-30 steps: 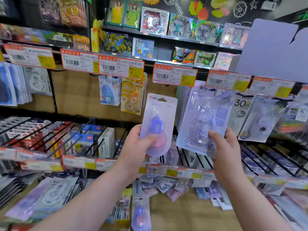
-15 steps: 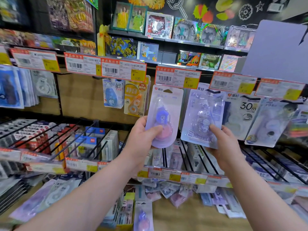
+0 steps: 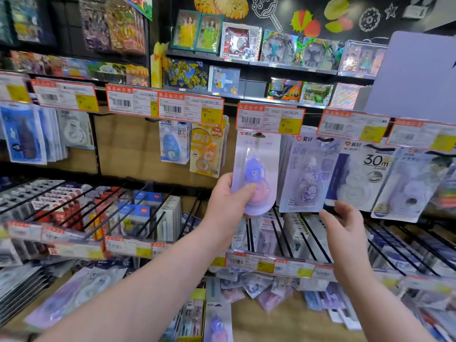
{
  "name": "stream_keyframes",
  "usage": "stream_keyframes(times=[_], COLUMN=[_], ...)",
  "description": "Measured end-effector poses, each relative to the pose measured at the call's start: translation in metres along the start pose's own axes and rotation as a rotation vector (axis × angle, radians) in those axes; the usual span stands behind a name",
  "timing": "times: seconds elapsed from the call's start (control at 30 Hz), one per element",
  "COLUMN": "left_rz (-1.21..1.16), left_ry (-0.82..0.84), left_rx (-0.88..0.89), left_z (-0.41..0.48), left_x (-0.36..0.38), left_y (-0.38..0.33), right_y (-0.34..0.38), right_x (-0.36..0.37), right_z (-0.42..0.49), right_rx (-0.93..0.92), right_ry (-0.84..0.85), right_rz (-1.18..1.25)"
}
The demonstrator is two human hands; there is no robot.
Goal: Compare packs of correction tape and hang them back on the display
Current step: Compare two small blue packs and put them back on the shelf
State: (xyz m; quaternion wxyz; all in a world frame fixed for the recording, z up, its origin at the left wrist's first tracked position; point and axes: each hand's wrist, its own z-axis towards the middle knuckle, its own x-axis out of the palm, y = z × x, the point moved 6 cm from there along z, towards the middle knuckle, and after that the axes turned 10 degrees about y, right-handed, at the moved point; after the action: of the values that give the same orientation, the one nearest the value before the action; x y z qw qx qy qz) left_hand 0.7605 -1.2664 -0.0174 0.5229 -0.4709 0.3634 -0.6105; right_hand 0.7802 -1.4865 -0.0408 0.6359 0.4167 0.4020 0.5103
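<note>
1. While the left hand [image 3: 228, 203] grips the 15m pack [image 3: 256, 154] by its lower end, thumb pressed on the pink part of the blister and fingers behind the card, the pack's top reaches up above that hand to the peg [image 3: 258, 136] under the price tag [image 3: 270, 118].
2. Just to the right of that hand, the second pack [image 3: 308, 174] hangs flat on the display beside the 30m pack [image 3: 362, 176]. The right hand [image 3: 345, 228] sits directly below its bottom edge, fingers loose and spread, holding nothing. Whether a fingertip touches the card, I cannot tell.
3. My reading is that 1 pack is already back and the 15m pack is being hung now. Whether the peg has entered its hang hole is not clear.
4. To do this well, keep the card upright, line the hole up with the peg tip, then push straight away from the hand along the peg.
5. Because the grip is low, the top of the card may flop. The free right hand could steady an upper corner.
6. Release only once the peg bears the weight. A missed hole would probably drop the pack onto the wire racks [image 3: 291, 233] below both hands.
</note>
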Motion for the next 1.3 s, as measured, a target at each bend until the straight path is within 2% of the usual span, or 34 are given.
stream_keyframes(times=[0.23, 0.47, 0.53, 0.63, 0.7, 0.77, 0.87, 0.97, 1.0, 1.1, 1.2, 1.3], left_rz=[0.047, 0.101, 0.145, 0.202, 0.325, 0.539, 0.988, 1.548, 1.668, 1.763, 1.698, 1.637], left_ry=[-0.070, -0.119, -0.100, -0.073, -0.063, -0.037, 0.084, 0.194, 0.220, 0.280, 0.313, 0.317], left_rx=[-0.048, -0.173, -0.229, -0.303, -0.353, -0.362, -0.281, -0.049, 0.041, 0.218, 0.361, 0.433], left_z=[0.021, 0.050, 0.051, 0.046, 0.039, 0.031, 0.018, -0.002, -0.009, -0.035, -0.059, -0.083], left_x=[-0.004, -0.017, -0.019, -0.023, -0.027, -0.030, -0.028, -0.018, -0.016, -0.015, -0.019, -0.024], left_y=[0.008, 0.015, 0.019, 0.024, 0.030, 0.034, 0.035, 0.029, 0.029, 0.036, 0.044, 0.055], right_y=[0.029, 0.025, 0.019, 0.013, 0.013, 0.012, 0.009, 0.007, 0.006, 0.002, -0.002, -0.008], right_x=[0.041, 0.054, 0.055, 0.057, 0.057, 0.058, 0.060, 0.064, 0.065, 0.071, 0.075, 0.079], right_z=[-0.014, -0.022, -0.023, -0.025, -0.027, -0.028, -0.033, -0.040, -0.042, -0.053, -0.069, -0.085], right_rx=[-0.087, -0.109, -0.131, -0.249, -0.271, -0.278, -0.294, -0.308, -0.324, -0.334, -0.380, -0.368], right_ry=[0.235, 0.347, 0.396, 0.464, 0.478, 0.485, 0.494, 0.507, 0.511, 0.514, 0.487, 0.495], right_rz=[-0.046, -0.142, -0.379, -0.924, -1.116, -1.202, -1.291, -1.330, -1.332, -1.330, -1.306, -1.305])
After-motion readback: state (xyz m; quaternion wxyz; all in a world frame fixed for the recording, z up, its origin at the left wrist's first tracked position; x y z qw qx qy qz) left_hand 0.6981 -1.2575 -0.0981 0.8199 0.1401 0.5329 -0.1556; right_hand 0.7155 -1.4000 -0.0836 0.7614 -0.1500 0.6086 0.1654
